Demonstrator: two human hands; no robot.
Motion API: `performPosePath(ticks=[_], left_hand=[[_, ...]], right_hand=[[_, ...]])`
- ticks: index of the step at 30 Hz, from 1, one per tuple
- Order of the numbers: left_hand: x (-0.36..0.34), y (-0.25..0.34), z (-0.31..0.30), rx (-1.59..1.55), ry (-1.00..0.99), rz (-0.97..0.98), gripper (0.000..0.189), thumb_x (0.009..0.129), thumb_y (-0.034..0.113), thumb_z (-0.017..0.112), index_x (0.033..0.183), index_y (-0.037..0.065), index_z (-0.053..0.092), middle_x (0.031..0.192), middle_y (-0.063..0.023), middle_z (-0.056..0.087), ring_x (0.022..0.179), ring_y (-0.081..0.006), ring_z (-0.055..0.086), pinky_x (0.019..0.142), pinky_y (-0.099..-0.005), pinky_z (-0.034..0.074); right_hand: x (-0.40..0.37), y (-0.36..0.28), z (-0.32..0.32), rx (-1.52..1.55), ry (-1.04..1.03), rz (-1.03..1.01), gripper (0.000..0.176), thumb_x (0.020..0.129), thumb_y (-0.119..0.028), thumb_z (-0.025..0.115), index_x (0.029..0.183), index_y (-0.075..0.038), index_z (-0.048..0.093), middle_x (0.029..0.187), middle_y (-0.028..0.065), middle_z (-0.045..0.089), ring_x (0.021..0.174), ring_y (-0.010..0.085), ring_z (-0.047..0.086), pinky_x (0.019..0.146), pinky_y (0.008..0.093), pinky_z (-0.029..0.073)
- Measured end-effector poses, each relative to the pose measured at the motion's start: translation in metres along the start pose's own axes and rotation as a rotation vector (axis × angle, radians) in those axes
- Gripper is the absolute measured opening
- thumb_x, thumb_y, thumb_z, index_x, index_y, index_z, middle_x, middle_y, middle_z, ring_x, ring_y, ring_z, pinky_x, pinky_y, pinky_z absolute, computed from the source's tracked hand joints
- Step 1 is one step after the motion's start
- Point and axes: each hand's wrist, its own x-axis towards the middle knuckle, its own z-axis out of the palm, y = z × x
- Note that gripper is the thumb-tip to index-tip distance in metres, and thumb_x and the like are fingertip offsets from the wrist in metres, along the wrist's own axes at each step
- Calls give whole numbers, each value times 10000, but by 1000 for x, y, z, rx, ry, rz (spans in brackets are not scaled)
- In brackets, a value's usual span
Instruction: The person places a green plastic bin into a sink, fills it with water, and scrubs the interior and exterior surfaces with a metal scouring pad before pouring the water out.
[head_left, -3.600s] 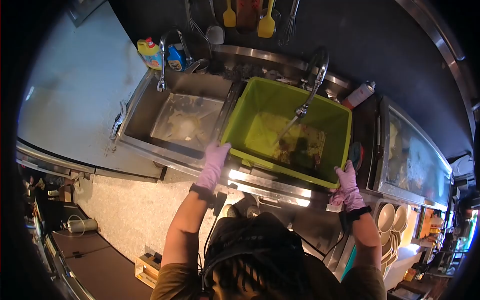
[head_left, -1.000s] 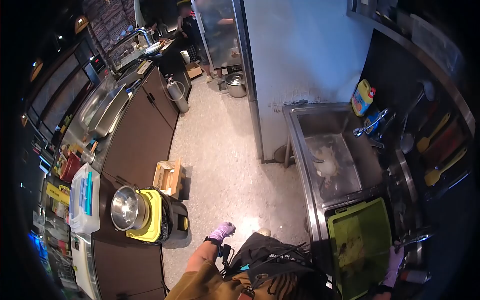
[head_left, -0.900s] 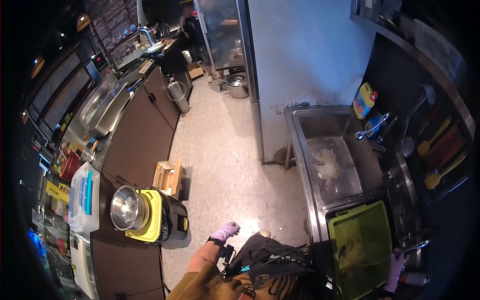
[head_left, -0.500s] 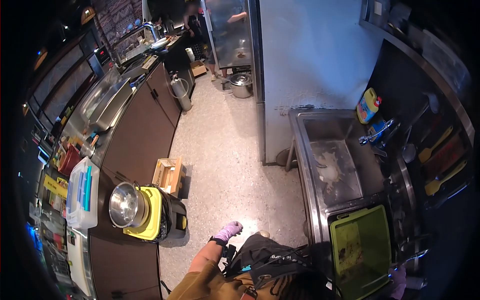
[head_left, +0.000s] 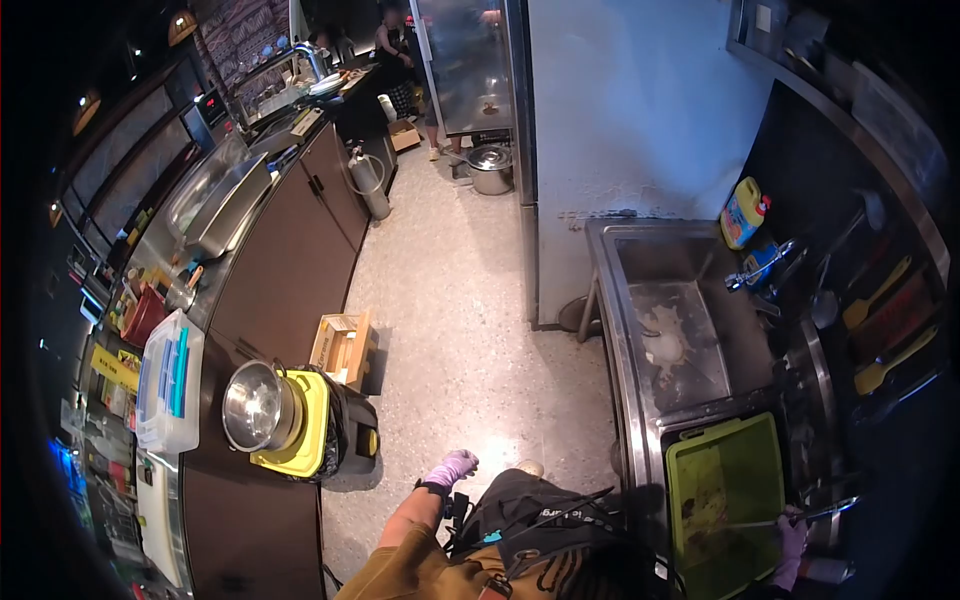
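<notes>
One purple-gloved left hand [head_left: 455, 467], curled narrow; one purple-gloved right hand [head_left: 790, 545], grip unclear, by one green rectangular plastic tub [head_left: 752, 468].

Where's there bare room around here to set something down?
Mostly the floor, between the box and bin on one side and the sink unit on the other. The steel basin also has bare bottom around its pale residue. It's crowded at the green tub, where your right hand is by the nearer faucet, and along the opposite counter, packed with containers.
</notes>
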Motion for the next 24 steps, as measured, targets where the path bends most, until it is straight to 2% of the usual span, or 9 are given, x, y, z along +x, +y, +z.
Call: performPosePath(ticks=[5, 7, 9, 10, 11, 13, 17, 20, 24], left_hand=[[9, 13, 4, 23, -34, 47, 177, 881, 257, 570, 961, 107, 618, 863, -43, 677, 733, -146, 661, 590, -296, 515], [15, 14, 12, 29, -49, 76, 188, 887, 262, 556, 963, 104, 622, 845, -47, 672, 717, -147, 655, 583, -295, 513], [24, 13, 10, 120, -63, 128, 245, 914, 289, 499, 987, 97, 633, 804, -45, 655, 670, -146, 622, 559, -299, 499], [18, 18, 4, 95, -140, 169, 252, 918, 298, 497, 990, 100, 634, 797, -42, 652, 665, -150, 616, 551, -308, 491], [9, 27, 4, 156, -135, 167, 240, 919, 303, 503, 963, 105, 632, 789, -42, 647, 666, -154, 614, 542, -314, 483], [20, 18, 0, 80, -243, 143, 181, 907, 291, 552, 915, 118, 605, 781, -36, 647, 635, -152, 616, 516, -300, 472], [29, 22, -6, 121, -305, -4, 108, 857, 194, 636, 912, 115, 586, 751, -48, 644, 621, -169, 632, 482, -276, 464], [22, 37, 3, 59, -241, 23, 118, 850, 180, 645, 934, 111, 599, 793, -68, 659, 629, -184, 634, 494, -311, 464], [18, 61, 13, 80, -247, 64, 137, 850, 205, 651, 968, 144, 618, 901, -73, 686, 732, -213, 664, 572, -345, 488]], right_hand=[[6, 40, -11, -233, 169, -73, 314, 796, 5, 614, 1103, -54, 585, 995, 43, 603, 919, 157, 561, 831, 291, 451], [-18, -21, 5, -378, 253, -11, 324, 797, -9, 611, 1119, -30, 579, 1057, 82, 612, 988, 199, 564, 898, 332, 442], [-32, -58, 18, -394, 184, -70, 447, 825, -153, 641, 1232, 1, 539, 1198, 163, 586, 1118, 257, 550, 988, 356, 401], [-12, -20, 12, -269, 157, -82, 496, 831, -194, 649, 1269, -1, 518, 1230, 175, 572, 1159, 260, 534, 991, 347, 397], [-2, 9, 5, -414, 220, -143, 466, 831, -212, 650, 1234, -5, 542, 1195, 170, 588, 1114, 260, 559, 962, 342, 416], [-27, -38, 17, -443, 270, -33, 370, 803, -207, 681, 1120, -35, 597, 1082, 130, 629, 1005, 248, 596, 885, 343, 455], [-37, -45, 11, -442, 256, 77, 352, 763, -123, 705, 1107, -116, 628, 929, 36, 659, 862, 140, 608, 795, 295, 481], [-35, -40, -7, -519, 150, 134, 387, 734, -182, 733, 1105, -135, 630, 976, 86, 671, 916, 204, 637, 834, 320, 477], [-37, -33, -25, -475, -22, 100, 379, 735, -190, 742, 1093, -127, 638, 888, 55, 669, 860, 177, 630, 793, 299, 483]])
